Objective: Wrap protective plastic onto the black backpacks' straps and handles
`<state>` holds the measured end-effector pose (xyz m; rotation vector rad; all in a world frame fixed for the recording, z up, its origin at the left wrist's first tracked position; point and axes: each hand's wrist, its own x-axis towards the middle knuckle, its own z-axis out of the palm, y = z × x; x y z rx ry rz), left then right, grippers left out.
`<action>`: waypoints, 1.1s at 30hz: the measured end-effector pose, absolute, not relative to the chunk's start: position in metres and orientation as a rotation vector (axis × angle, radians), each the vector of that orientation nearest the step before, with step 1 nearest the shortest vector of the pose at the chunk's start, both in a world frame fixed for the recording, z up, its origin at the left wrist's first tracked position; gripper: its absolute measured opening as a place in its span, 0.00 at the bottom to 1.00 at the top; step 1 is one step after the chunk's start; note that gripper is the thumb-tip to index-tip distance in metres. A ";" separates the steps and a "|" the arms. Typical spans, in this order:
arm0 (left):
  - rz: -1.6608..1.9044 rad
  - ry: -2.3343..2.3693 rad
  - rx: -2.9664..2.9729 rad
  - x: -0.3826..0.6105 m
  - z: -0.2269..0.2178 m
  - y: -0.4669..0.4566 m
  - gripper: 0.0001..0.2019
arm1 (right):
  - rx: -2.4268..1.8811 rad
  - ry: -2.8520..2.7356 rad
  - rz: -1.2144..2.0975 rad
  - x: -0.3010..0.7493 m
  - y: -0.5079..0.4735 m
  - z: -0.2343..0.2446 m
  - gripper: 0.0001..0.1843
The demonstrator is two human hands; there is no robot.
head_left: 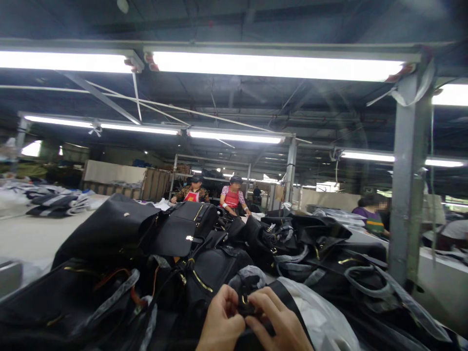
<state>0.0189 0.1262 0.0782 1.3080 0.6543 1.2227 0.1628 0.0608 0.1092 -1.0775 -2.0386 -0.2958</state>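
Low in the middle of the view, my left hand (222, 321) is closed, its fingers pinching a black strap (243, 288) beside a small gold buckle (244, 299). My right hand (280, 319) grips the same strap from the other side, thumb and fingers close to the buckle. Clear plastic film (252, 274) wraps a handle just beyond my fingers. Under and around both hands lies black bag material, partly hidden by them. A black backpack (217, 268) with a gold zipper lies just beyond my left hand.
Black bags (109, 224) are heaped across the table (18, 224). White plastic wrap (323, 312) bulges right of my hands. A grey metal post (409, 185) rises at right. Two people in red aprons (232, 199) work across the heap; another person (371, 217) is at right.
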 end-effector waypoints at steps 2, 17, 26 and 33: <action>1.247 0.653 1.379 0.017 0.086 0.120 0.10 | -1.077 -2.078 -0.466 0.165 0.063 0.104 0.09; 1.188 0.927 1.898 0.006 0.098 0.095 0.17 | -1.028 -1.699 -0.964 0.133 0.068 0.122 0.22; 0.952 1.014 1.700 0.008 0.090 0.111 0.13 | -1.091 -1.627 -0.715 0.133 0.079 0.116 0.19; 1.111 1.019 2.322 0.001 0.089 0.104 0.13 | -1.284 -1.604 -0.325 0.137 0.081 0.118 0.16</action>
